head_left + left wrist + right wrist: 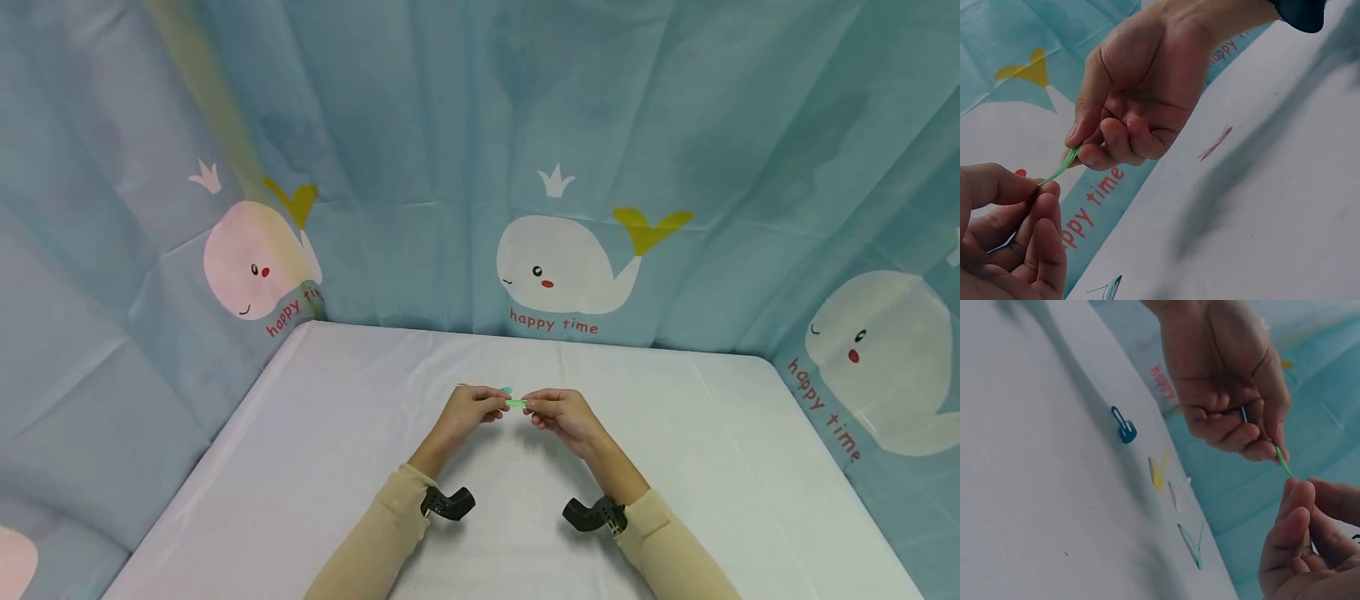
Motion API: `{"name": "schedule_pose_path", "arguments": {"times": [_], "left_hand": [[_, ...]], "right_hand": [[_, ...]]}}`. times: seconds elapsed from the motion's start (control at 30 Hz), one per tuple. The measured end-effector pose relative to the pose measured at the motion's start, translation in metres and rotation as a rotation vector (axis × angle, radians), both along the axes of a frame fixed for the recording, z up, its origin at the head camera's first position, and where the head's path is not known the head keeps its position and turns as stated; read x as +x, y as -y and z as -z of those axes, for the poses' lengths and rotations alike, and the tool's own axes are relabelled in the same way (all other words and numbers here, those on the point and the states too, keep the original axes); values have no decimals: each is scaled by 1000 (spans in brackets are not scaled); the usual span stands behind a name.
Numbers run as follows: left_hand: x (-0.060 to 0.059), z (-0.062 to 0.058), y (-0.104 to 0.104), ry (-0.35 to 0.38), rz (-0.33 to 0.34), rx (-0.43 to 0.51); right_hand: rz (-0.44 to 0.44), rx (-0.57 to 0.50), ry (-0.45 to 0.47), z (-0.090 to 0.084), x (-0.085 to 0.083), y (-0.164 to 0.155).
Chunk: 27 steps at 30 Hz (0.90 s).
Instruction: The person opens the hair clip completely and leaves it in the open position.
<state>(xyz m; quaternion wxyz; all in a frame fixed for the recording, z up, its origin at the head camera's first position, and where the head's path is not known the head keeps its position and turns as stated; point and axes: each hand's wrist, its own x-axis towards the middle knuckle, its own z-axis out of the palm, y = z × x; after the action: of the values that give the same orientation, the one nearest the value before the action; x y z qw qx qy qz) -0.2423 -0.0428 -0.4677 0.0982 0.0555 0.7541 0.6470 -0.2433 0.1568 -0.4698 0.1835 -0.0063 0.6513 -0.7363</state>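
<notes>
Both sets of fingers pinch the same thin green paper clip (516, 403), one hand at each end, held just above the desk (712, 467) near its middle. The left hand (468, 412) nips one end between thumb and forefinger, with the other fingers curled under. The right hand (564, 414) pinches the opposite end the same way; in the right wrist view the green wire (1284, 461) runs taut between them.

On the desk beside the hands lie more clips: a dark blue one (1124, 425), a yellow one (1158, 470), a pale one (1178, 494) and a teal one (1192, 545). A pink one (1215, 143) lies apart. A whale-printed curtain (570, 267) hangs behind.

The likely risk is that the slim wire slips from one pinch, since each grip is only at the fingertips, or bends out of shape if the hands pull unevenly.
</notes>
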Motion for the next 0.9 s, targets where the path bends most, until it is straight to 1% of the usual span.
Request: {"name": "schedule_pose_path", "arguments": {"times": [0.13, 0.2, 0.27, 0.5, 0.57, 0.7, 0.9], "left_hand": [[0, 1, 2, 37, 6, 45], [-1, 2, 3, 73, 4, 76], [-1, 2, 3, 93, 8, 103], [-2, 2, 3, 220, 8, 248], [-1, 1, 4, 245, 11, 278], [-1, 2, 2, 254, 10, 326], [-2, 3, -5, 264, -32, 366]], "right_hand": [[1, -26, 11, 0, 1, 2], [-3, -41, 19, 1, 1, 2], [-1, -60, 37, 1, 1, 3], [-2, -95, 63, 3, 2, 4], [1, -113, 69, 3, 3, 5], [20, -151, 85, 1, 3, 5], [62, -173, 102, -1, 3, 5]]}}
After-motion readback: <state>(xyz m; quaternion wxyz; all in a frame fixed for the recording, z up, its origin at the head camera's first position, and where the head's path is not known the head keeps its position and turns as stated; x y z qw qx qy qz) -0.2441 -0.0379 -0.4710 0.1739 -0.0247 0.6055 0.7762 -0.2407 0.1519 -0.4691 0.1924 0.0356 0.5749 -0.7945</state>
